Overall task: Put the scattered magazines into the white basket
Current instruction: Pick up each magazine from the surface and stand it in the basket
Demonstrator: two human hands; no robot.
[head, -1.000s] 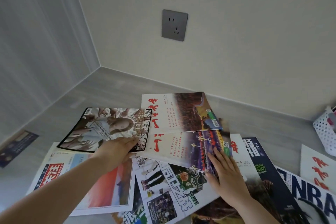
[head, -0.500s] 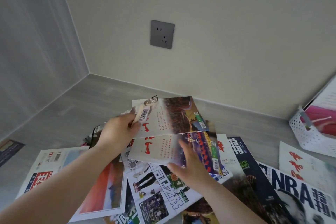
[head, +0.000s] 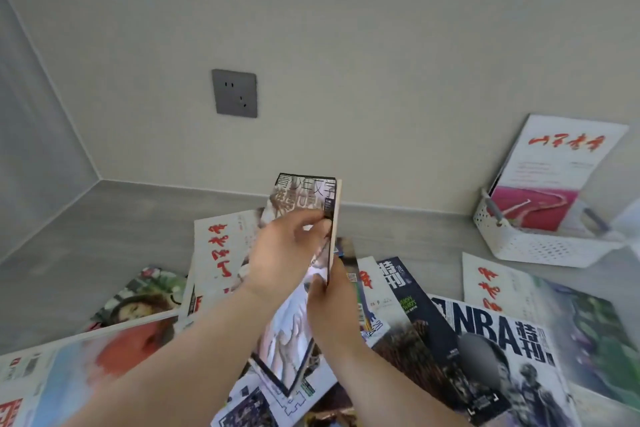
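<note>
I hold a black-bordered magazine (head: pixel 302 199) and a second one behind it (head: pixel 337 218) upright above the pile. My left hand (head: pixel 282 253) grips them near the top from the left. My right hand (head: pixel 334 302) holds their lower right edge. Several magazines lie scattered on the grey floor, among them a red-lettered one (head: pixel 218 250) and an NBA issue (head: pixel 498 350). The white basket (head: pixel 526 246) stands at the right by the wall, with a magazine (head: pixel 554 177) leaning upright in it.
A grey wall socket (head: pixel 234 93) sits on the beige wall ahead. The room corner (head: pixel 98 178) lies to the left, with bare grey floor (head: pixel 86 243) in front of it. Another red-lettered magazine (head: pixel 498 284) lies just before the basket.
Both hands lifted the black-bordered magazine and another off the floor and turned them upright. The view swung right, so the basket shows more fully.
</note>
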